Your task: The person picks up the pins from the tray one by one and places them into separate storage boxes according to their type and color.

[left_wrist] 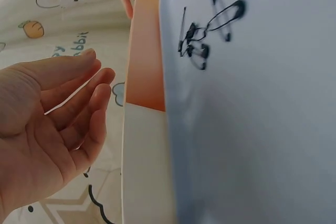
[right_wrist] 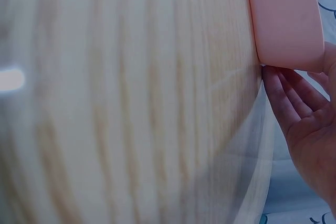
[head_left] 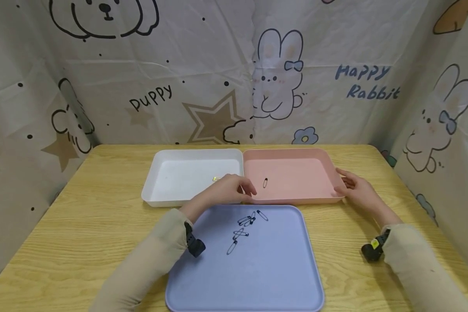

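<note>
My left hand (head_left: 231, 189) hovers where the white tray (head_left: 150, 190) and the pink tray (head_left: 296, 173) meet. Its fingers bend loosely with nothing between them, as the left wrist view also shows. At the pink tray's right end, my right hand (head_left: 360, 194) grips the wall, thumb at the rim and fingers against the outer side (right_wrist: 299, 98). One dark safety pin (head_left: 265, 183) lies inside the pink tray. A gold safety pin (head_left: 216, 178) lies in the white tray, partly covered by my left hand. Several dark safety pins (head_left: 240, 234) lie scattered on the blue tray (head_left: 273, 268).
Both smaller trays stand side by side behind the blue tray on a wooden table (head_left: 101, 225). A printed cloth (head_left: 218, 65) with cartoon animals hangs behind and along the sides. A small black camera (head_left: 196, 246) is strapped to my left wrist, another (head_left: 372, 251) to my right.
</note>
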`<state>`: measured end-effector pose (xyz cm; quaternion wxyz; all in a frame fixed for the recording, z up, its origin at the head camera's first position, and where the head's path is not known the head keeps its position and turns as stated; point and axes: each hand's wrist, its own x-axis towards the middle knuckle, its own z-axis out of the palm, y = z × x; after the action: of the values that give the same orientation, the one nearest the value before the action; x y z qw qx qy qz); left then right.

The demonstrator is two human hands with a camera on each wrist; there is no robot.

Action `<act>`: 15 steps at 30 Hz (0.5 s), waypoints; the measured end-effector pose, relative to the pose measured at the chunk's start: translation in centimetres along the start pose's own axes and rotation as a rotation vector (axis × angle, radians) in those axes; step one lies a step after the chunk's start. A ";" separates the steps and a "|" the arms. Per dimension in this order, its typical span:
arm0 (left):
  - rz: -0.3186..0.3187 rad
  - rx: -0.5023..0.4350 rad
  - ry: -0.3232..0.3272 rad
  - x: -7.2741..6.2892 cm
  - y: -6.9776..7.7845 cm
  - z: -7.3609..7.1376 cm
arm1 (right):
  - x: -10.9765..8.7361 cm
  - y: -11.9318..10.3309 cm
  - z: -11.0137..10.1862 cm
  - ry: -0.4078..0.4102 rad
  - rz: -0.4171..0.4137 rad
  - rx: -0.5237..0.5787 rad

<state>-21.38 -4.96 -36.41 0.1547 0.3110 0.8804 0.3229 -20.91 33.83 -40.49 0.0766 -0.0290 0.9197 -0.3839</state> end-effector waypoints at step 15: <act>0.016 0.068 -0.118 -2.6 -0.1 1.5 | 0.0 0.0 -0.1 -0.003 -0.006 -0.006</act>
<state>-18.71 -6.02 -37.35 0.1931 0.3416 0.8776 0.2753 -20.88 33.92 -40.42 0.0770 -0.0325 0.9207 -0.3813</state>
